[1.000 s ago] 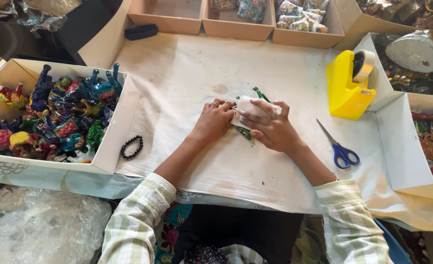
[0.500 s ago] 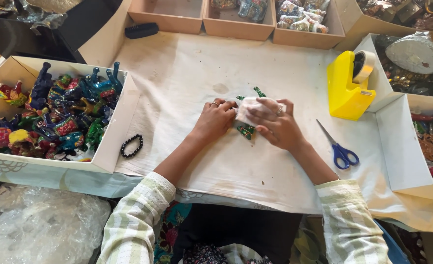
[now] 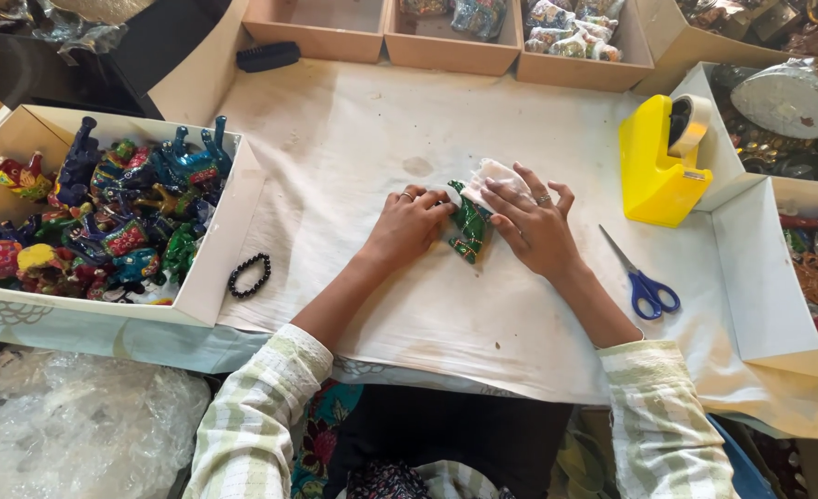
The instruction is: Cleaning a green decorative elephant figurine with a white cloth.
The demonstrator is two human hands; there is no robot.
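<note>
A small green painted figurine (image 3: 470,227) lies on the white cloth-covered table (image 3: 354,148), partly wrapped in white paper (image 3: 492,174). My left hand (image 3: 409,225) presses on its left side, fingers curled over it. My right hand (image 3: 531,222) lies flat over the paper and the figurine's right side, fingers spread. Both hands touch the bundle; part of the figurine is hidden under them.
A cardboard box (image 3: 215,268) of colourful painted figurines sits at the left, a black bead bracelet (image 3: 249,275) beside it. A yellow tape dispenser (image 3: 659,166) and blue-handled scissors (image 3: 645,285) lie to the right. More boxes line the far edge; bubble wrap (image 3: 67,434) lies lower left.
The bundle has turned a little under my hands, showing more of the green figurine. My right hand has spread flatter over the paper.
</note>
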